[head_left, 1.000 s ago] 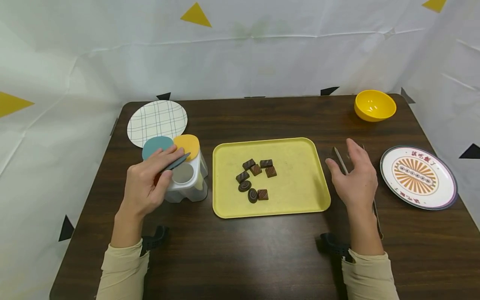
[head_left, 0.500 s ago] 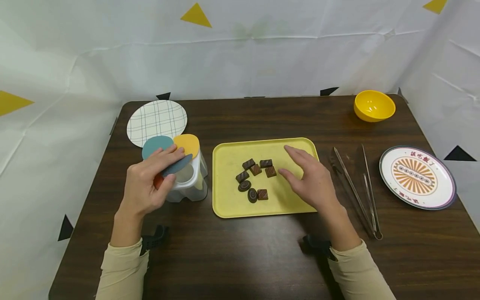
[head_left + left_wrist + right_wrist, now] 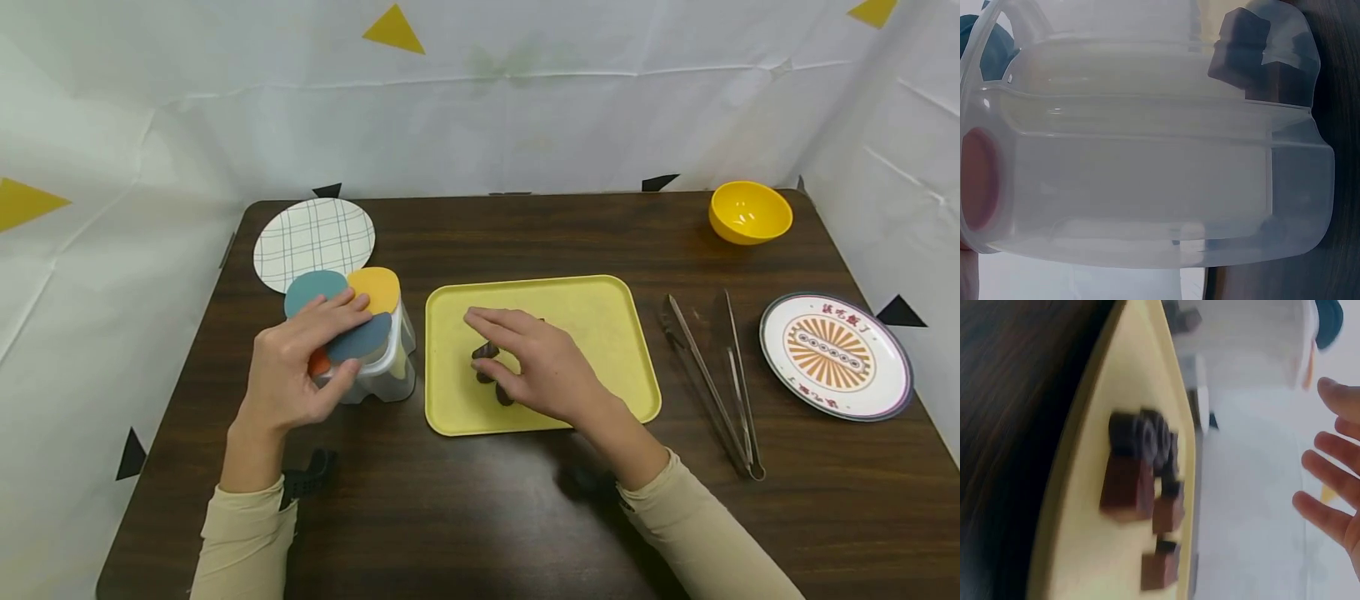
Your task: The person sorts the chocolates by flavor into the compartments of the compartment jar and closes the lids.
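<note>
My left hand (image 3: 281, 375) rests over a clear divided container (image 3: 387, 382), its fingers extended across the lids and its thumb at the near side. Teal (image 3: 311, 290), yellow (image 3: 378, 287), dark blue (image 3: 362, 337) and orange-red (image 3: 318, 362) lids top it. The dark blue lid lies nearly level. Through the wall, dark blocks (image 3: 1241, 47) show near the base in the left wrist view. Over the yellow tray (image 3: 615, 350) hovers my right hand (image 3: 536, 362), thumb and fingers spread apart, holding nothing. Several chocolates (image 3: 1127, 484) lie on the tray; in the head view the hand hides most of them.
Metal tongs (image 3: 708, 379) lie right of the tray, beside a white patterned plate (image 3: 836, 354). A yellow bowl (image 3: 750, 212) stands at the back right. Behind the container is a checked plate (image 3: 315, 237). White sheeting (image 3: 525, 125) surrounds the dark table (image 3: 480, 508).
My right hand has moved left from beside the tongs to above the chocolates. The dark blue lid has swung down over its compartment, while my left hand has stayed on the container.
</note>
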